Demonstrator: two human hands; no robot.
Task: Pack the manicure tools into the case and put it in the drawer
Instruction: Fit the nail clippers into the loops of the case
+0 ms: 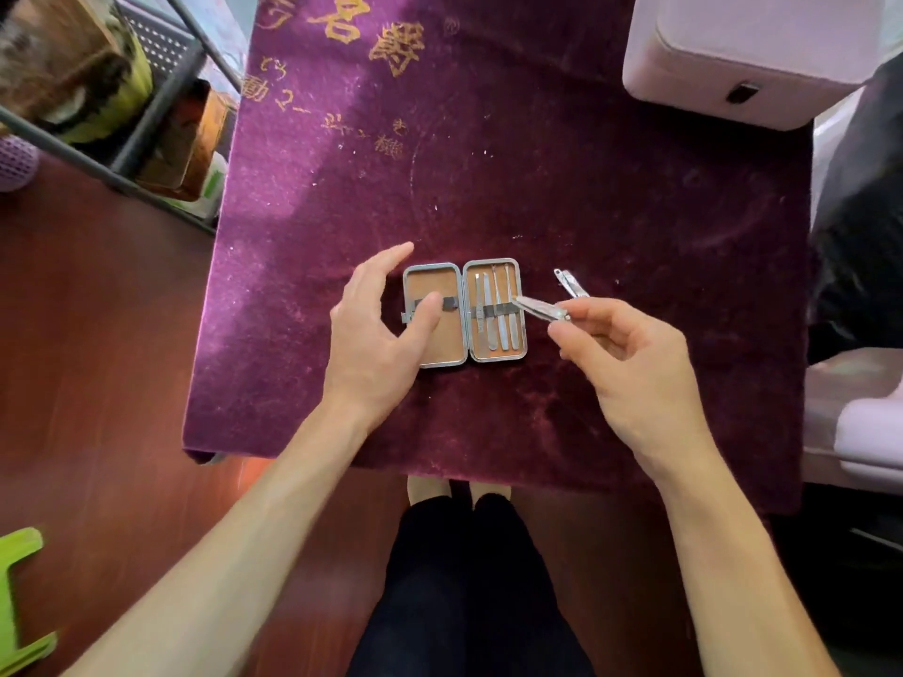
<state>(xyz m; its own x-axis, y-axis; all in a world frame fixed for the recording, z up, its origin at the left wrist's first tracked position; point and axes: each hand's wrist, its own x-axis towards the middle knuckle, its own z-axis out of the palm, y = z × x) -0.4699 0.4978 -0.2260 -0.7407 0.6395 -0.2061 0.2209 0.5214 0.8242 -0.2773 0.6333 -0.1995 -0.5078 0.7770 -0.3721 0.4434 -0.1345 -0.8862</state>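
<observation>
A small metal-framed manicure case [435, 351] lies open flat on the purple velvet table cover [586, 197]. Its right half holds several slim steel tools [498, 310] under a dark strap. My left hand [378, 324] rests at the case's left half, thumb lying on its strap and tan lining. My right hand [630, 354] pinches a silver nail clipper [540, 309] by its end, the clipper's tip over the right edge of the case. A second clipper [570, 284] lies on the cloth just right of the case.
A pale pink box [762, 56] stands at the table's far right corner. A dark wire rack [161, 105] with packages stands to the left over the red-brown floor. A green stool [19, 593] sits at the lower left. My legs are under the table's near edge.
</observation>
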